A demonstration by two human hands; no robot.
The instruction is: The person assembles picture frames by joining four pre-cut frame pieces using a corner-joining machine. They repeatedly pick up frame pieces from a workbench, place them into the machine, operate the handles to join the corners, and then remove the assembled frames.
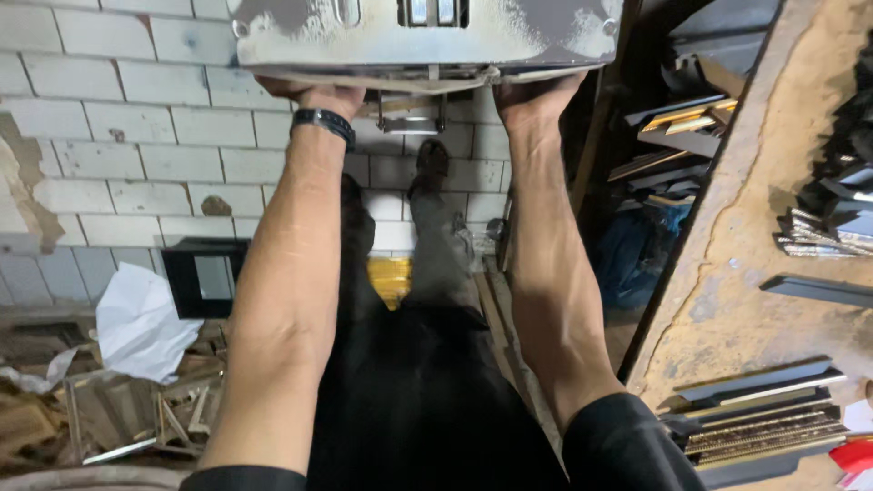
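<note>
Both hands [427,95] seemingly gripping machine [427,36]

A single head-worn camera looks steeply down and forward along the person's own outstretched forearms toward the white brick wall [136,109], close enough that a grey metal machine body [427,36] before that wall crops at the top edge (no second view).

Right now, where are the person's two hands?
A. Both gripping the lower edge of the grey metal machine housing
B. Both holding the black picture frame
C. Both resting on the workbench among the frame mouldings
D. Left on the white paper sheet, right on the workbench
A: the left hand, with a black wristband, and the right hand both grip the lower edge of the grey metal machine housing.
</note>
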